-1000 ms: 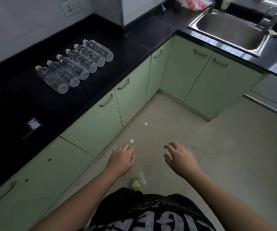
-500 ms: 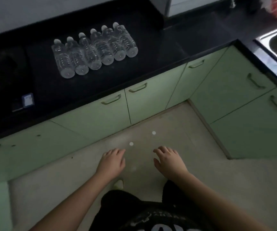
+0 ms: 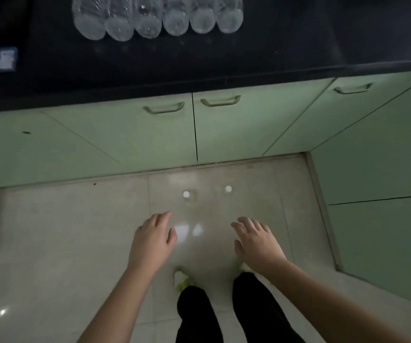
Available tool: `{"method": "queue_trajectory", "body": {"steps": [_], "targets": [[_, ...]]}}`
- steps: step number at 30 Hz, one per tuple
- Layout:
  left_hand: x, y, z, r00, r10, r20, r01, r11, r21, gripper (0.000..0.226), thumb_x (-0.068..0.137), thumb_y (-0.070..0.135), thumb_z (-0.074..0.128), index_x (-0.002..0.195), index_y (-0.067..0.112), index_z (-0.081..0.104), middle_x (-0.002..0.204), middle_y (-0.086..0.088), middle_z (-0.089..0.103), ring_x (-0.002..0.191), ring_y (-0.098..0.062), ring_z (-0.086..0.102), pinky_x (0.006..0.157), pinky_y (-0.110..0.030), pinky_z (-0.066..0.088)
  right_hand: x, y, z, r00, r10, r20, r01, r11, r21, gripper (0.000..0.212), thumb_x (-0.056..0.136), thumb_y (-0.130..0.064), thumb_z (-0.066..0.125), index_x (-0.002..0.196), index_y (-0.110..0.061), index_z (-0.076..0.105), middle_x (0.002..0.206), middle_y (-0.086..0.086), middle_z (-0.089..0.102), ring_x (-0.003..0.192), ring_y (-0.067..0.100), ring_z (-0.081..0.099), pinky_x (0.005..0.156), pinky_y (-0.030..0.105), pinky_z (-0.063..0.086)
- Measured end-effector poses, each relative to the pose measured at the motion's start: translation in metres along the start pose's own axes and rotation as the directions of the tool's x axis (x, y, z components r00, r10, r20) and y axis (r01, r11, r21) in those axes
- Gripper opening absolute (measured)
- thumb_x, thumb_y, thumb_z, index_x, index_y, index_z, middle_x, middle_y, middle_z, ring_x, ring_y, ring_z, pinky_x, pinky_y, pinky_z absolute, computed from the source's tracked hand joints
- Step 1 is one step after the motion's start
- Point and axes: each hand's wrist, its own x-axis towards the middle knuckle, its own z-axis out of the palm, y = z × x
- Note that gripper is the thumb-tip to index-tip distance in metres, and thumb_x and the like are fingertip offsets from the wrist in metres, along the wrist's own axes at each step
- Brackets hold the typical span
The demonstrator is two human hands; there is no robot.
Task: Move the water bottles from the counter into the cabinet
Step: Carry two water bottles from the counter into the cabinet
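Observation:
Several clear water bottles (image 3: 157, 19) lie side by side on the black counter (image 3: 224, 58), bases toward me, their tops cut off by the frame's upper edge. Below the counter are pale green cabinet doors (image 3: 155, 137), all shut, with metal handles (image 3: 163, 108) near the top. My left hand (image 3: 152, 240) and my right hand (image 3: 255, 240) hover low over the floor in front of the cabinets, palms down, fingers apart, holding nothing and well short of the bottles.
A small blue-edged card (image 3: 5, 58) lies on the counter at the left. More green cabinet fronts (image 3: 377, 174) run along the right, forming a corner. My legs and shoes (image 3: 182, 278) stand on the pale tiled floor (image 3: 63, 231).
My view has turned to face the counter squarely and tipped down; the bottles now sit at the frame's top edge. Both hands stay empty and have spread slightly apart.

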Motion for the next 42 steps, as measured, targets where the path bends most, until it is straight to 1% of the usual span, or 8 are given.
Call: {"method": "queue_trajectory", "body": {"steps": [5,9,13,24,30,35,39,42], "targets": [[0.035,-0.040,0.102,0.999,0.043,-0.024,-0.043,0.999,-0.025,0.050,0.083,0.034,0.049,0.118,0.003,0.066,0.105,-0.016,0.070,0.088,-0.036,0.070,0.072,-0.044,0.057,0.065,0.036,0.089,0.997,0.067,-0.046,-0.063,0.995,0.078,0.052,0.094,-0.039,0.040,0.144,-0.024,0.035,0.146,-0.002,0.038,0.130,0.021,0.041,0.103,0.033,0.034],[0.074,-0.073,0.192,0.999,-0.011,-0.032,0.008,0.997,-0.074,0.044,0.085,0.018,0.070,0.126,0.004,0.061,0.116,-0.016,0.067,0.099,-0.037,0.067,0.082,-0.044,0.054,0.121,0.065,0.154,0.983,0.150,-0.110,-0.126,0.971,0.202,0.057,0.096,-0.039,0.041,0.149,-0.027,0.023,0.146,-0.003,0.035,0.127,0.019,0.044,0.102,0.032,0.037],[0.117,-0.103,0.287,0.995,-0.096,-0.034,0.085,0.965,-0.248,0.048,0.086,0.018,0.070,0.131,0.008,0.056,0.128,-0.013,0.061,0.111,-0.033,0.063,0.092,-0.042,0.051,0.178,0.094,0.225,0.959,0.253,-0.124,-0.193,0.910,0.366,0.068,0.096,-0.039,0.049,0.152,-0.027,0.012,0.151,0.000,0.029,0.133,0.020,0.041,0.108,0.036,0.037],[0.200,-0.139,0.494,0.918,-0.369,-0.145,0.210,0.762,-0.612,0.090,0.084,0.038,0.072,0.154,0.021,0.017,0.153,-0.010,0.034,0.136,-0.026,0.041,0.107,-0.045,0.040,0.310,0.169,0.390,0.882,0.399,-0.252,-0.221,0.821,0.526,0.076,0.093,-0.041,0.055,0.152,-0.019,0.012,0.152,0.009,0.026,0.135,0.031,0.038,0.110,0.048,0.035],[0.244,-0.151,0.535,0.899,-0.424,-0.113,0.216,0.652,-0.727,0.111,0.075,0.046,0.079,0.155,0.024,0.005,0.162,0.002,0.016,0.144,-0.019,0.027,0.113,-0.044,0.032,0.368,0.183,0.424,0.849,0.446,-0.284,-0.118,0.684,0.720,0.090,0.084,-0.048,0.066,0.152,-0.025,0.012,0.153,0.004,0.029,0.136,0.028,0.039,0.108,0.055,0.038],[0.275,-0.158,0.538,0.927,-0.321,-0.194,0.048,0.614,-0.788,0.090,0.073,0.045,0.080,0.145,0.037,0.026,0.136,0.020,0.043,0.121,0.007,0.040,0.097,-0.023,0.035,0.404,0.188,0.439,0.833,0.491,-0.254,-0.075,0.555,0.828,0.091,0.081,-0.045,0.072,0.150,-0.024,0.017,0.150,0.002,0.039,0.136,0.026,0.040,0.110,0.042,0.035],[0.291,-0.169,0.529,0.932,-0.317,-0.177,0.076,0.648,-0.758,0.091,0.070,0.046,0.083,0.143,0.036,0.030,0.127,0.019,0.051,0.111,0.002,0.048,0.084,-0.015,0.037,0.412,0.198,0.441,0.838,0.475,-0.268,-0.052,0.559,0.828,0.084,0.078,-0.038,0.077,0.144,-0.023,0.028,0.140,0.000,0.050,0.128,0.023,0.048,0.098,0.027,0.034],[0.299,-0.175,0.524,0.940,-0.311,-0.142,0.119,0.686,-0.718,0.081,0.073,0.043,0.082,0.139,0.026,0.039,0.116,0.013,0.055,0.104,-0.011,0.054,0.083,-0.025,0.040,0.414,0.199,0.439,0.849,0.457,-0.266,-0.041,0.559,0.828,0.081,0.078,-0.035,0.079,0.142,-0.020,0.031,0.137,0.002,0.052,0.125,0.024,0.050,0.095,0.028,0.036]]}}
